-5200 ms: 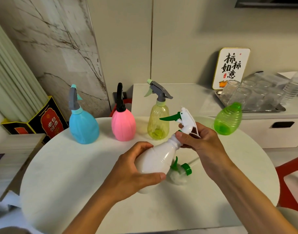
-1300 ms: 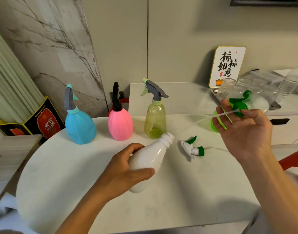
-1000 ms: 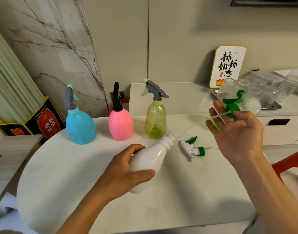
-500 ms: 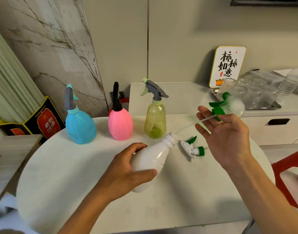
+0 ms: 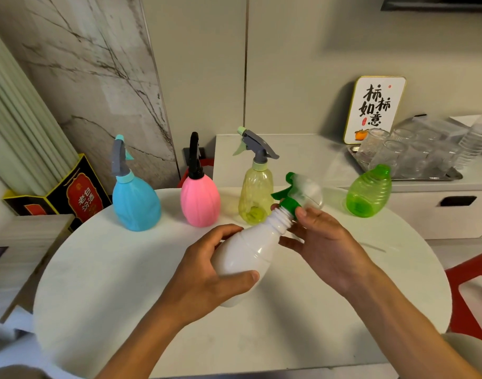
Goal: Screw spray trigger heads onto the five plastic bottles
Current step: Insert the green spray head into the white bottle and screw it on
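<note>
Spray head meets the white bottle over the round table

The left hand [image 5: 207, 277] wraps the white bottle [image 5: 245, 258], tilted with its neck toward 1 o'clock; the right hand [image 5: 322, 244] pinches the green collar of the spray head [image 5: 297, 192] at the bottle's mouth, the head itself blurred; on the table [image 5: 125, 296], blue [image 5: 136, 201], pink [image 5: 200, 201] and yellow [image 5: 255, 192] bottles stand capped from 10 to 12 o'clock; the green bottle [image 5: 369, 192] stands bare at 2 o'clock.

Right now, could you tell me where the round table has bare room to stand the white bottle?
The near table, below both hands, is bare. So is the left front, before the blue bottle. The far edge is crowded: blue, pink bottle, yellow bottle, green bottle.
</note>
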Tool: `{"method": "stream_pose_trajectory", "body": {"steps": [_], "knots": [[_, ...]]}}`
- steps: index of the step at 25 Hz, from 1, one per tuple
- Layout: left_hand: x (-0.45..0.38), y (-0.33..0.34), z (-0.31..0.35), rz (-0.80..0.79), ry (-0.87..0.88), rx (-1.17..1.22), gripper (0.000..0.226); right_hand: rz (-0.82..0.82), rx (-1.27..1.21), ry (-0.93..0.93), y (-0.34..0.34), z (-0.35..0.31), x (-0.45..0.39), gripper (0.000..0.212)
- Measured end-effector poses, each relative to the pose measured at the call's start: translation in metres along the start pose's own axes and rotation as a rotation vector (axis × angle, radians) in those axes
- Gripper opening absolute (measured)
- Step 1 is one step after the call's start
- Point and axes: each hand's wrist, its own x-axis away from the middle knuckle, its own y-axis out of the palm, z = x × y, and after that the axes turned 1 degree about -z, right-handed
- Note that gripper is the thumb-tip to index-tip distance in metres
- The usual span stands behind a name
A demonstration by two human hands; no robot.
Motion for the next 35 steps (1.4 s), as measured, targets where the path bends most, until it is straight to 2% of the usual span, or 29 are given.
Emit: {"method": "stream_pose_trajectory", "body": {"steps": [7,12,18,23,26,30,33,35], "knots": [[0.001,-0.005,0.006,-0.036,-0.010,0.035,0.057,-0.126,0.021,-0.081,-0.006,-0.002,0.002,0.030],[0.004,-0.008,0.008,-0.036,0.003,0.030,0.055,-0.197,0.130,-0.106,-0.010,-0.007,0.002,0.030],[0.007,-0.004,0.008,-0.076,0.054,0.085,0.053,-0.333,-0.172,-0.045,-0.004,0.000,0.002,0.041],[0.006,0.004,0.003,-0.227,-0.041,0.337,0.050,-0.377,-0.249,-0.028,-0.001,0.000,0.005,0.043],[0.006,0.006,0.003,-0.233,-0.058,0.347,0.047,-0.322,-0.216,-0.021,0.001,-0.003,0.005,0.042],[0.005,0.009,0.002,-0.047,-0.032,0.073,0.055,-0.129,-0.079,-0.002,0.003,0.003,0.004,0.039],[0.005,0.013,0.001,0.064,0.027,-0.147,0.061,0.035,0.001,0.044,0.011,0.007,0.004,0.027],[0.004,0.013,0.000,0.109,0.103,-0.293,0.063,0.114,0.161,0.062,0.014,0.006,0.006,0.030]]}}
